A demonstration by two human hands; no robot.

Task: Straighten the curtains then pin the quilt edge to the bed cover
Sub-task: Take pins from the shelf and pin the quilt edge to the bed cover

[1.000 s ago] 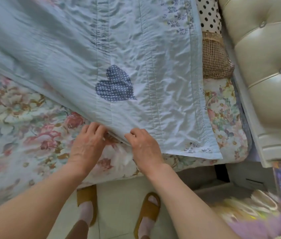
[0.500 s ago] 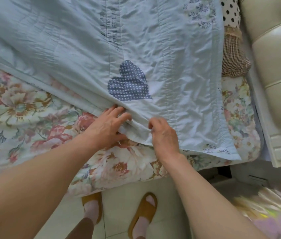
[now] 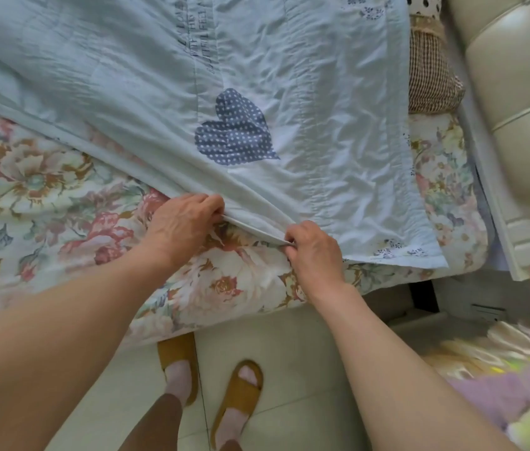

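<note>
1. Floral bed cover (image 3: 45,190) fills the 9 o'clock side; the pale blue quilt (image 3: 127,76) lies over it from 12 o'clock, its lower edge running diagonally down toward 4 o'clock.
2. Left hand (image 3: 182,224), near centre: fingers curled tight on the quilt edge. A second ago they lay flatter on the cloth; now they pinch a fold of it.
3. Between the hands the quilt edge (image 3: 250,231) is drawn into a taut strip, just above the floral cloth. Half a second ago it sagged loose. My reading: the edge is being lined up for pinning, so the pinning step is under way, not finished.
4. Right hand (image 3: 314,252), toward 4 o'clock of centre: fingers closed on the same edge; the hands have moved further apart than before.
5. Blue dotted heart patch (image 3: 234,131) sits above both hands.
6. Hard to make out: no pin or clip is visible; whether either hand hides one, I cannot tell. Fingertips are tucked under the cloth.
7. No curtains in view, so that step cannot be judged. The clutter at 4 o'clock is blurred.
</note>
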